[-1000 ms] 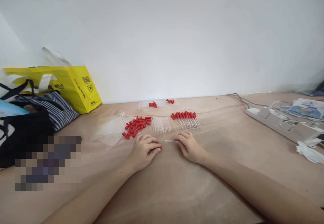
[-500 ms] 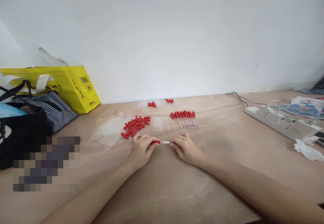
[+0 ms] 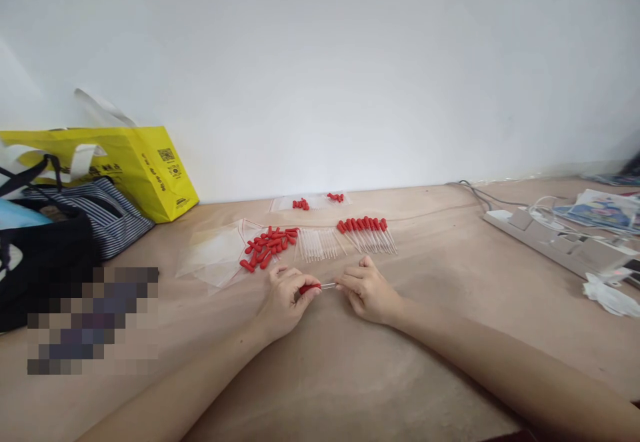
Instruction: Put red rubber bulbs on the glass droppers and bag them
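Observation:
Between the thumb and fingers of my left hand (image 3: 286, 301) is a red rubber bulb (image 3: 312, 288). A thin clear dropper tube (image 3: 328, 286) reaches from the bulb to my right hand (image 3: 371, 294), whose fingertips pinch its other end. How far the tube sits inside the bulb I cannot tell. Just beyond my left hand lies a pile of loose red bulbs (image 3: 271, 245). To its right is a row of bare clear tubes (image 3: 318, 245). Several droppers with red bulbs fitted (image 3: 368, 227) lie side by side past my right hand.
Clear plastic bags (image 3: 213, 255) lie left of the pile, and another bag with red bulbs (image 3: 301, 204) is near the wall. A yellow bag (image 3: 173, 175) and a striped bag (image 3: 117, 219) stand left. A power strip (image 3: 530, 239) with cables and a crumpled white tissue (image 3: 611, 297) are right.
My left hand has shifted slightly right and down with the red bulb, and less of the tube shows between my hands. The right hand keeps its pinch in about the same place.

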Demonstrator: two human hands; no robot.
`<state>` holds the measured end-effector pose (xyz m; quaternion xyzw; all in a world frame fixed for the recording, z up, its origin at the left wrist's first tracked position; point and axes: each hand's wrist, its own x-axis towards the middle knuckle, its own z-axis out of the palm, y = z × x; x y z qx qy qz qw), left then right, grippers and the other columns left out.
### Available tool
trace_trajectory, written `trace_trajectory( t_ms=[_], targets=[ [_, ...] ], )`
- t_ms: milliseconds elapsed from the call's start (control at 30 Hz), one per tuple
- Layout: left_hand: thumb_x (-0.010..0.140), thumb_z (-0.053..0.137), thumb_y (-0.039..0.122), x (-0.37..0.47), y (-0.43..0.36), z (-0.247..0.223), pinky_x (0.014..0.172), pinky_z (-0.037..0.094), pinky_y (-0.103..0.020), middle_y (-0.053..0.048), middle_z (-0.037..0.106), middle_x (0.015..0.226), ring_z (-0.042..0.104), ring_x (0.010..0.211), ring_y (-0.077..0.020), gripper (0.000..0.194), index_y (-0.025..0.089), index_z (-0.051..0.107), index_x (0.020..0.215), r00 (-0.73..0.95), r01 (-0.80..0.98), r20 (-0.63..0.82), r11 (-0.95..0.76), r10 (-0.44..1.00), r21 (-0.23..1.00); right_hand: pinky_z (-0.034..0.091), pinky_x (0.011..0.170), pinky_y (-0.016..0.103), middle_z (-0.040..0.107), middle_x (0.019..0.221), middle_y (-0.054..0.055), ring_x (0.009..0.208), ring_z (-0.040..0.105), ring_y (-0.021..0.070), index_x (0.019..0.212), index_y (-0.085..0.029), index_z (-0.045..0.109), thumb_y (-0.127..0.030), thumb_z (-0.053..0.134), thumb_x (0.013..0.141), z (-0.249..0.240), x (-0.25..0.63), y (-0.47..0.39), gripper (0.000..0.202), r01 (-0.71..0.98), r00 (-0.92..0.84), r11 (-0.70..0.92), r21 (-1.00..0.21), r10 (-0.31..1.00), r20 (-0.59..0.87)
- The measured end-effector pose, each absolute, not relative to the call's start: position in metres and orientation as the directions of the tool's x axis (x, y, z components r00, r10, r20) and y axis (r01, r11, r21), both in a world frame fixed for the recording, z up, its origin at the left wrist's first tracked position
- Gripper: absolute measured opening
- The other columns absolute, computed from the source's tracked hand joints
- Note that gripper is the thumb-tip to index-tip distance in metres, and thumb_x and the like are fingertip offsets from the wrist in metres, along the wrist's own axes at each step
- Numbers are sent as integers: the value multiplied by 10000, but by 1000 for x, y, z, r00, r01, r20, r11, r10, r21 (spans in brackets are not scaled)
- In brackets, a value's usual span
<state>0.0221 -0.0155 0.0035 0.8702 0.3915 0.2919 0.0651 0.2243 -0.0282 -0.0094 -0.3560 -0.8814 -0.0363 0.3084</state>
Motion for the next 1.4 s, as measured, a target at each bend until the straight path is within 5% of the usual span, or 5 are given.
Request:
trace_trajectory(
  t_ms=[667, 967, 1400],
  targets=[
    [797, 483, 299, 27, -21, 5, 874, 223, -411, 39, 608, 613, 534, 609, -124, 166, 208, 590, 708, 527, 655, 494, -701, 691, 283, 213, 623, 272, 548, 603, 10, 564, 433, 106, 722, -150, 553, -158, 367, 824, -7, 214, -28, 211, 654, -549, 739, -165, 612, 569],
    [772, 544, 371, 20, -17, 5, 899, 175, -432, 36, 640, 705, 554, 717, -148, 172, 248, 598, 878, 560, 638, 467, -716, 684, 283, 201, 645, 272, 602, 646, 0, 584, 473, 97, 780, -169, 564, -197, 390, 844, -2, 224, -23, 187, 672, -555, 712, -205, 667, 497],
    [793, 503, 288, 27, -24, 10, 901, 185, -413, 34, 648, 649, 551, 671, -132, 141, 218, 611, 735, 561, 643, 526, -737, 639, 210, 216, 638, 268, 605, 647, 7, 611, 490, 103, 753, -167, 573, -192, 370, 857, -6, 219, -25, 230, 641, -574, 725, -249, 669, 472]
  ],
)
